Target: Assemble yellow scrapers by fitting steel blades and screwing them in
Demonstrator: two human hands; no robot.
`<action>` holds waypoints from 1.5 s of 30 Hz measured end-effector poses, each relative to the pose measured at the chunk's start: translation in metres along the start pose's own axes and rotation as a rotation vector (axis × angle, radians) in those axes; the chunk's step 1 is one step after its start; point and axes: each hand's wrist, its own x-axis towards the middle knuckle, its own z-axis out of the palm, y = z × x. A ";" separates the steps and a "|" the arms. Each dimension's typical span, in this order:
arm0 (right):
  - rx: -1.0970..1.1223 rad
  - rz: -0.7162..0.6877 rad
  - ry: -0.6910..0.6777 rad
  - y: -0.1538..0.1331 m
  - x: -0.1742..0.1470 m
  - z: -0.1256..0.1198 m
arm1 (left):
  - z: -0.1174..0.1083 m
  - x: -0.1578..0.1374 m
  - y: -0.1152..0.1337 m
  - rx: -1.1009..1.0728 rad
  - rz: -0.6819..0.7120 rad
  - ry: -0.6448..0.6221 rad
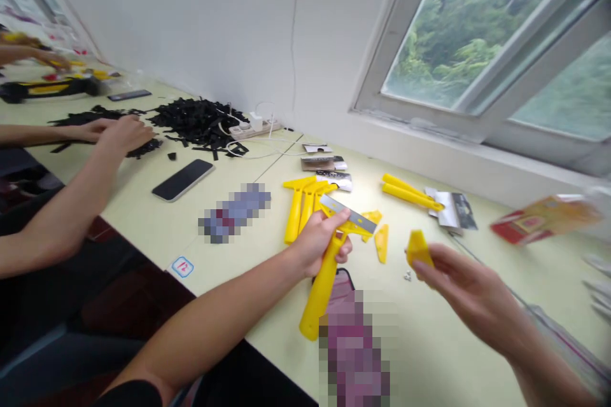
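My left hand (317,245) grips a yellow scraper (324,289) near its head, thumb on the flat metal blade (340,208). The scraper's handle slants down toward the table's front edge. Between the fingers and thumb of my right hand (465,283) is a small yellow plastic piece (419,249), held above the table apart from the scraper. Similar loose yellow pieces (382,243) lie just beyond the left hand. Several yellow scrapers (296,210) rest side by side behind that hand. Tiny screws (407,276) lie below the right fingertips.
Two yellow handles (410,193) lie near packaging cards (453,210). A red-and-orange packet (539,219) is at right. Leftward are a phone (184,180), a power strip (255,127) and a heap of black parts (195,124). A co-worker's hands (119,132) work beside them.
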 end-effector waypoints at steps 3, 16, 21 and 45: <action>0.092 0.003 0.012 -0.013 0.029 -0.014 | 0.002 -0.002 0.001 -0.018 -0.055 0.018; -0.299 -0.224 0.140 -0.020 0.046 -0.032 | 0.002 -0.002 -0.004 -0.020 -0.174 0.015; -0.174 -0.186 0.067 -0.021 0.042 -0.032 | 0.002 -0.002 -0.008 -0.018 -0.216 0.030; 0.070 -0.011 0.079 -0.047 0.044 0.011 | 0.007 -0.010 -0.013 0.023 -0.280 -0.090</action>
